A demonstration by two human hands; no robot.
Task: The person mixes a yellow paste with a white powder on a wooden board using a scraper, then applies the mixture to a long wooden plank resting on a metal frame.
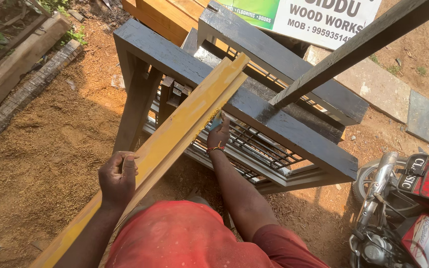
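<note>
I am gripping the yellow wooden moulding [175, 139] with left hand [117, 176]; right hand [219, 134] fingers are pinching blue sandpaper [216, 122] against its edge.

— How many yellow planks [175, 134]?
— One, with two hands on it: left hand [117, 176], right hand [219, 133].
— Dark frames?
— Two stacked, I think; the shadow blurs them [254, 106].
— Anything else?
— One signboard [304, 17], one red motorcycle [413, 208], one dark beam [358, 47].
</note>
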